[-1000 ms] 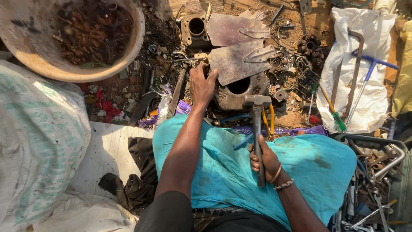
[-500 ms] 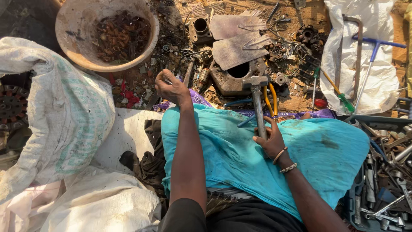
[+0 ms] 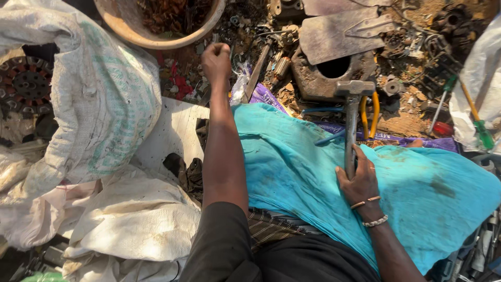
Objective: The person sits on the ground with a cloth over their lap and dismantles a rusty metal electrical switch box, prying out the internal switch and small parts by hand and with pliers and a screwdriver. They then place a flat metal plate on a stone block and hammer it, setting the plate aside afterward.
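My right hand [image 3: 359, 183] grips the metal handle of a hammer [image 3: 352, 117], whose head rests upright over my lap, which is covered by a turquoise cloth [image 3: 417, 188]. My left hand [image 3: 216, 60] is stretched forward with fingers closed, just below a round pan [image 3: 156, 31] filled with rusty scrap. Whether it holds a small piece I cannot tell. Past the hammer lies a rusty metal block with a round hole [image 3: 334, 70], with a flat metal plate [image 3: 339, 34] leaning over it.
A large white sack [image 3: 99, 99] bulges at the left, more white sacking [image 3: 130, 230] below it. Yellow-handled pliers [image 3: 368, 112] lie by the hammer. A green-tipped screwdriver [image 3: 477, 122] lies at the right. Rusty scrap litters the ground ahead, and a dark gear-like wheel [image 3: 26, 83] sits far left.
My left hand has drawn back from the metal block and swung left toward the pan, fingers closing. My right hand keeps hold of the hammer. The view has shifted closer.
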Demonstrator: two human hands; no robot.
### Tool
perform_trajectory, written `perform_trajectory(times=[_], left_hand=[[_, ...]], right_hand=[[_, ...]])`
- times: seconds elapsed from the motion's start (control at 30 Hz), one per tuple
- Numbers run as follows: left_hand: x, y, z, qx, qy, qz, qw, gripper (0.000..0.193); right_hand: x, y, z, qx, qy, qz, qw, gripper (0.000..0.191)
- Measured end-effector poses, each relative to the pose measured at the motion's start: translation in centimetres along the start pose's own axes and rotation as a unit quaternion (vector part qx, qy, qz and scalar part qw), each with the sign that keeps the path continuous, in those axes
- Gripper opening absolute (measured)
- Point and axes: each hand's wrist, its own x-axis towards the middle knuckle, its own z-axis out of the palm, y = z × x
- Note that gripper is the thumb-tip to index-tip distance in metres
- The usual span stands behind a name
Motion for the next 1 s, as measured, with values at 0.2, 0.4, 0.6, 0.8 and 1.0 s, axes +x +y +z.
perform_trajectory(times=[0.2,0.4,0.6,0.8,1.0], left_hand=[[4.1,-4.9,-8.0,0.116,0.035,0.088,0.989,0.023],[3.0,-9.2,-7.5,0.28,0.007,0.168,0.945,0.032],[2.6,-11.0,-5.9,0.405,-0.16,0.082,0.896,0.057],[2.7,-10.3,-5.5,0.27,-0.128,0.029,0.954,0.049],[5.5,-8.6,-4.1,0.136,-0.181,-0.02,0.974,0.042]], right_hand=[[2.0,0.0,2.2,-0.031,0.03,0.032,0.999,0.069],[2.9,-0.1,4.0,-0.04,0.042,0.04,0.998,0.066],[3.1,-0.1,4.2,-0.028,0.021,0.045,0.998,0.066],[3.0,0.2,4.3,-0.017,0.034,0.029,0.999,0.064],[3.3,0.3,4.5,-0.026,0.03,0.034,0.999,0.065]])
